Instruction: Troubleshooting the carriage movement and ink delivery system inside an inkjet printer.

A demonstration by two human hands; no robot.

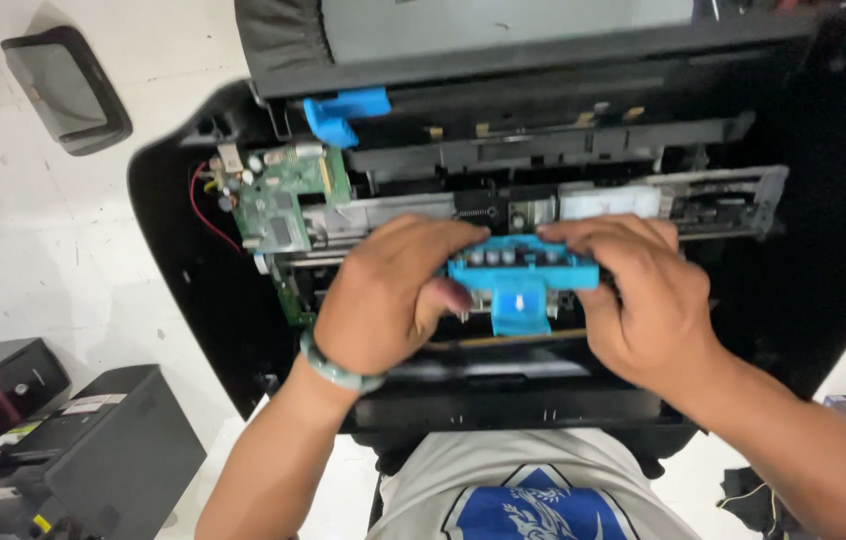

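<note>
From the head camera, both hands cover much of the blue carriage piece (523, 272), so its ends and whatever sits beneath are hidden. It sits mid-way inside the opened printer (803, 250), long axis running left to right, its tab pointing toward the person. Left hand (383, 295) and right hand (643, 295) each grip one end, fingers curled.

Two hands in view, the left hand (383, 300) and the right hand (643, 300). One opened black printer (803, 260), one green circuit board (288, 200), two bright blue plastic parts: the cartridge carrier (523, 275) and a lever (343, 112). One jade bracelet (338, 368). One red wire (205, 215).
</note>
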